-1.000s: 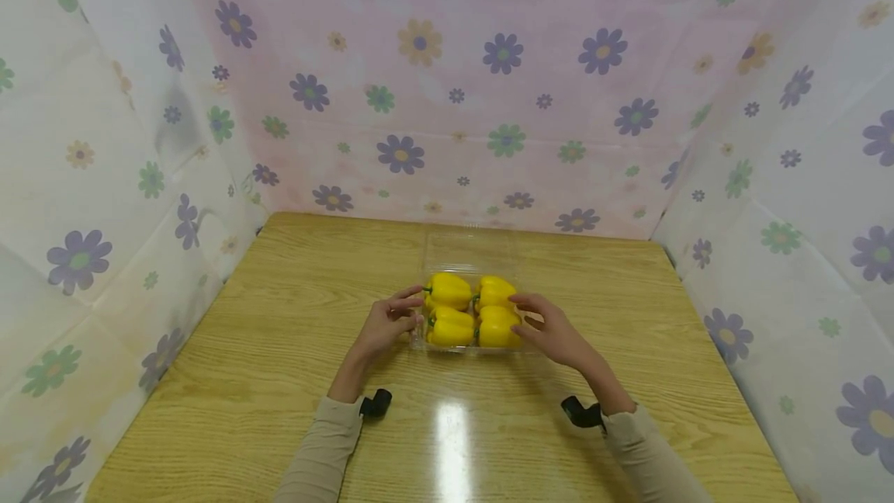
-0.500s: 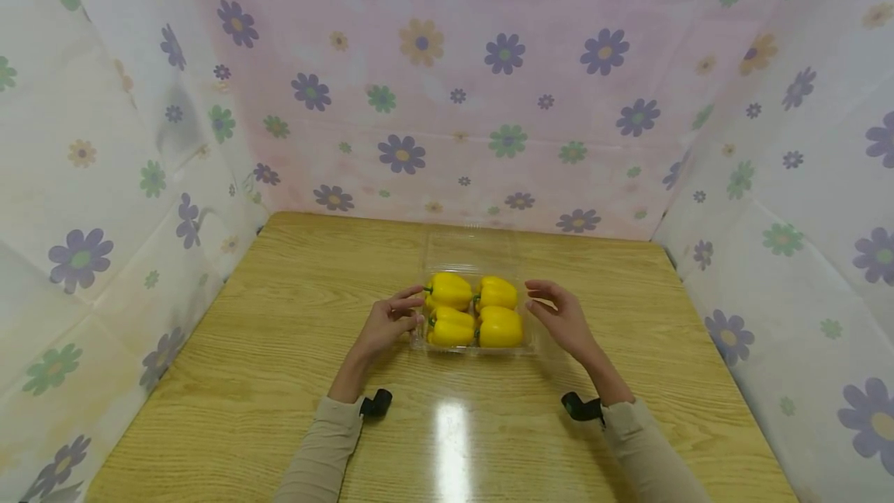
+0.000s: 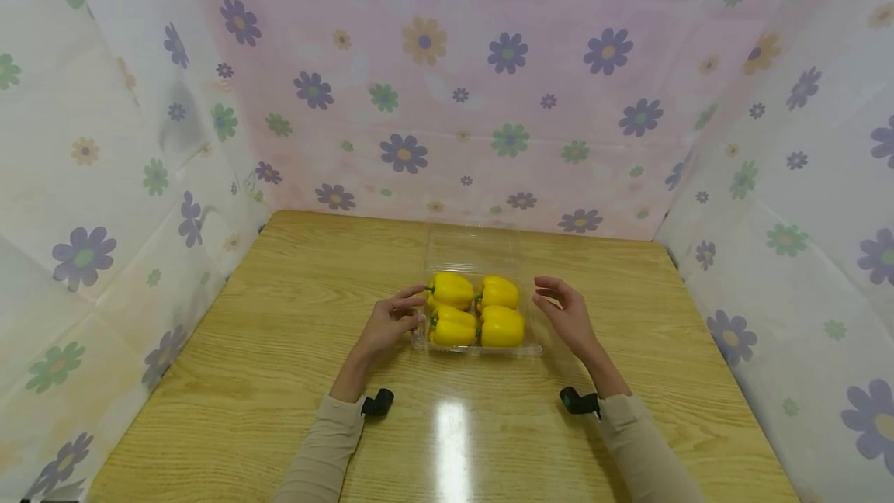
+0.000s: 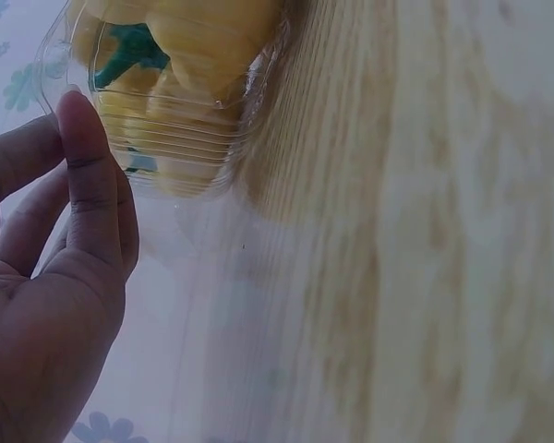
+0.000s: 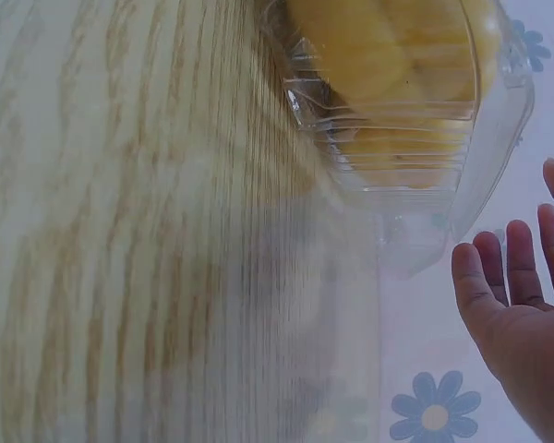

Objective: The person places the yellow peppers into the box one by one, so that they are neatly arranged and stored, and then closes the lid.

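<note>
In the head view, several yellow bell peppers (image 3: 502, 327) with green stems lie in two rows inside a clear plastic clamshell container (image 3: 534, 349). Its transparent lid (image 3: 471, 248) is folded back on the far side. My left hand (image 3: 382, 324) is at the container's left side; the left wrist view shows thumb and fingertips pinching the rim of the clear container (image 4: 180, 138). To the right of the box, my right hand (image 3: 567, 318) is held apart from it with fingers loosely bent and nothing between them. The right wrist view also shows a gap between the right hand (image 5: 526, 295) and the container.
A wood-grain table (image 3: 335, 270) carries the container near its middle. Flower-patterned cloth (image 3: 461, 123) stands behind the table and along both sides. Black wrist-camera mounts (image 3: 378, 403) stick out at the cuffs of both beige sleeves.
My right hand has let go of the front right pepper area and moved rightward, away from the container. The left hand stays at the left rim. The peppers keep their places.
</note>
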The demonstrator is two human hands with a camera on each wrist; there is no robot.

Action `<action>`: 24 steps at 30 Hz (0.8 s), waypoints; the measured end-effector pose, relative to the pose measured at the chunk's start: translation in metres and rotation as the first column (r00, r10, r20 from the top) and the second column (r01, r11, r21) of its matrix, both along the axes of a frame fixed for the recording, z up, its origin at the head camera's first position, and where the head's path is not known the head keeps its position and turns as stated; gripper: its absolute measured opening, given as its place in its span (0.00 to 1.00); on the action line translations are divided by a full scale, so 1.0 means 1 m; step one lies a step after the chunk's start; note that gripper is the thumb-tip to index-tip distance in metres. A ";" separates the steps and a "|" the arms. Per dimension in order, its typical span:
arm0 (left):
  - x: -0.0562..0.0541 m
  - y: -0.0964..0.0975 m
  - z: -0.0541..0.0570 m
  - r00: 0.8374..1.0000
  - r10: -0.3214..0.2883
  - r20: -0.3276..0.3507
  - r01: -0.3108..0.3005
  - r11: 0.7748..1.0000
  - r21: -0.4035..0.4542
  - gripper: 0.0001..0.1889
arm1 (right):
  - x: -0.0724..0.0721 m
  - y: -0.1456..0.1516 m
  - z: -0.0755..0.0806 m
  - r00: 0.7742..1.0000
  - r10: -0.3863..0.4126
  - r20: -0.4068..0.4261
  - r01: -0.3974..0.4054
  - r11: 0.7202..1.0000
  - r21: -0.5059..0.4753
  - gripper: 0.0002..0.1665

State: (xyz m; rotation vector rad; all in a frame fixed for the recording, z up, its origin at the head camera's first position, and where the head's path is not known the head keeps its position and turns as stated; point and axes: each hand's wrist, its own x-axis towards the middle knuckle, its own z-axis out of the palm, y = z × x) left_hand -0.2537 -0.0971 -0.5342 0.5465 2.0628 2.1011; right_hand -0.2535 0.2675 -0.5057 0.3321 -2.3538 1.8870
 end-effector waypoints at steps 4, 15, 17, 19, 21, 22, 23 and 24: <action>0.000 0.000 0.000 1.000 0.008 0.003 -0.008 1.000 -0.013 0.18 | -0.004 0.001 -0.001 1.000 -0.012 0.018 0.012 1.000 0.018 0.24; 0.003 0.000 -0.003 1.000 0.011 0.021 -0.011 1.000 -0.004 0.19 | -0.014 0.003 -0.013 0.998 -0.015 0.059 0.012 0.998 0.054 0.27; 0.003 0.001 -0.003 1.000 0.010 0.018 -0.010 1.000 -0.004 0.19 | -0.015 0.004 -0.015 0.997 -0.006 0.073 0.002 0.999 0.048 0.27; 0.004 0.001 -0.002 1.000 0.013 0.017 -0.013 1.000 -0.007 0.18 | -0.016 0.004 -0.015 0.996 0.001 0.088 -0.005 0.999 0.046 0.28; 0.004 0.000 -0.002 1.000 0.016 0.014 -0.016 1.000 -0.007 0.19 | -0.018 0.005 -0.014 0.995 0.007 0.099 -0.013 0.998 0.054 0.29; 0.004 0.000 -0.001 1.000 0.016 0.011 -0.016 1.000 -0.009 0.19 | -0.019 0.005 -0.014 0.995 0.010 0.103 -0.016 0.998 0.061 0.29; 0.003 0.000 -0.001 1.000 0.018 0.010 -0.018 1.000 -0.010 0.19 | -0.020 0.006 -0.013 0.994 0.011 0.108 -0.018 0.998 0.066 0.29; 0.003 0.000 -0.001 1.000 0.018 0.008 -0.018 1.000 -0.012 0.18 | -0.021 0.007 -0.012 0.993 0.013 0.118 -0.021 0.998 0.064 0.30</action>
